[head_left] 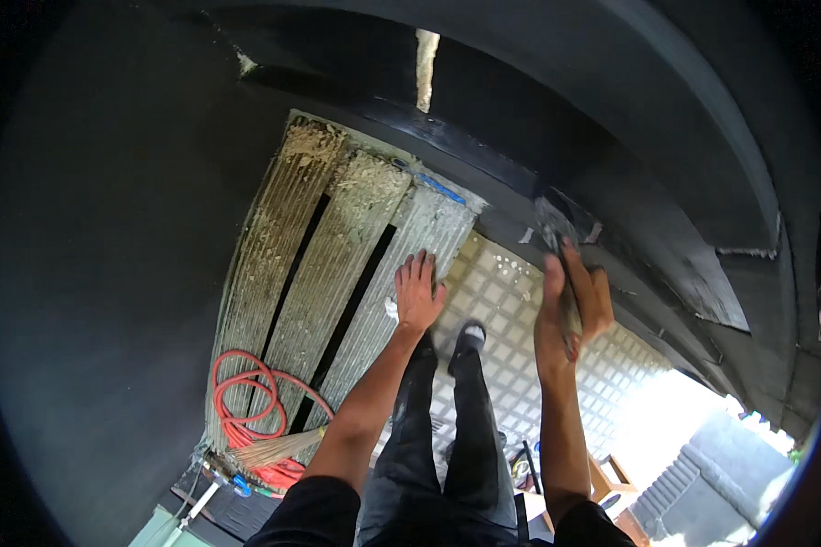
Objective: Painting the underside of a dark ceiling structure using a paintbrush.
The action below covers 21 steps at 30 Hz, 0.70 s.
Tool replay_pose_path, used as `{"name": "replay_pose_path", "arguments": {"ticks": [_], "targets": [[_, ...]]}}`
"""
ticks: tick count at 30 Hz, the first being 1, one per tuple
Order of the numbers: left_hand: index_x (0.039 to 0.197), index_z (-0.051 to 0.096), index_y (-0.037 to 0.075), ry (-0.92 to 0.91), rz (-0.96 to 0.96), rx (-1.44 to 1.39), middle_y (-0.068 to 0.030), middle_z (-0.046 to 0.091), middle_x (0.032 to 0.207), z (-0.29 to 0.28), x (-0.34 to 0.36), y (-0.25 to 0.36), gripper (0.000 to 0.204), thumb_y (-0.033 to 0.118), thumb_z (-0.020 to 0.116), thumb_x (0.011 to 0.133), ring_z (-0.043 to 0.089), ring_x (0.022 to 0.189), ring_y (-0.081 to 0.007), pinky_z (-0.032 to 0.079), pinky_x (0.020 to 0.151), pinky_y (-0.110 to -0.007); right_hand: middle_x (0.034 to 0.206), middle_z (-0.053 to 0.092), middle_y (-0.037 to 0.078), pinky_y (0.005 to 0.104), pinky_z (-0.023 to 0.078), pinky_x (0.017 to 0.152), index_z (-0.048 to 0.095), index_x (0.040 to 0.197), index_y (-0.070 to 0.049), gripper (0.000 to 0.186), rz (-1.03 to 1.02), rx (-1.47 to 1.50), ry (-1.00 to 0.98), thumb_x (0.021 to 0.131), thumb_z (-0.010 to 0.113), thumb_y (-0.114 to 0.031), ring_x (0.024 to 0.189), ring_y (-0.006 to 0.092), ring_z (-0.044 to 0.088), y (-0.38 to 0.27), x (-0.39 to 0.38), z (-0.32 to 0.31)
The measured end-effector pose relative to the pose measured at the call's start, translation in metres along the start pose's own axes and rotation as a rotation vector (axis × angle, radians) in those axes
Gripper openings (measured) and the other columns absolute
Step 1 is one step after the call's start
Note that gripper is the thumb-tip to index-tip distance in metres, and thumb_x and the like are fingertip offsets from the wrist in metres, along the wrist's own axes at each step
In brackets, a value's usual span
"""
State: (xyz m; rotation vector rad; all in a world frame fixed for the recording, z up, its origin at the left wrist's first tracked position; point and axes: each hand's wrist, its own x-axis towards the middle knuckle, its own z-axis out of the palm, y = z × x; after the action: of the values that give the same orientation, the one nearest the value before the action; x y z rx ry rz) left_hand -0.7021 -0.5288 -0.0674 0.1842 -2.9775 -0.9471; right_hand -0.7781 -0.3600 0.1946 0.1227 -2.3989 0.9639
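My right hand (579, 305) is closed around the handle of a scraper (569, 314). The scraper's greyish flat head, slightly blurred, points up at the dark panel (483, 150) and seems to touch or nearly touch its lower edge. My left hand (417, 294) lies open, fingers spread, on the near slat of a weathered slatted bench (337, 273). Beside that hand is a small crumpled white piece (391, 308). Toward the bench's far end rests a thin blue-handled tool (441, 189). Pale scrapings (365, 178) cover the slats there.
A coiled red hose (246, 401) and a straw broom (278, 448) lie at the bench's near end. Dark walls (109, 273) rise at left and above. White flecks dot the tiled floor (520, 337) below. Wooden furniture (611, 479) stands at lower right.
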Motion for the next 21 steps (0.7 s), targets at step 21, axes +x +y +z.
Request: {"name": "replay_pose_path", "arguments": {"ticks": [21], "targets": [[0.144,0.040,-0.009,0.527,0.050,-1.069,-0.0255,0.043,0.147,-0.180,0.098,0.092,0.082,0.037,0.059,0.080,0.043,0.137,-0.0375,0.029,0.117,-0.045,0.080,0.062,0.010,0.0399,0.051,0.060,0.076,0.098,-0.011,0.016,-0.230,0.198,-0.433,0.083,0.075,-0.016,0.071,0.0303,0.066,-0.071,0.067,0.151]]}}
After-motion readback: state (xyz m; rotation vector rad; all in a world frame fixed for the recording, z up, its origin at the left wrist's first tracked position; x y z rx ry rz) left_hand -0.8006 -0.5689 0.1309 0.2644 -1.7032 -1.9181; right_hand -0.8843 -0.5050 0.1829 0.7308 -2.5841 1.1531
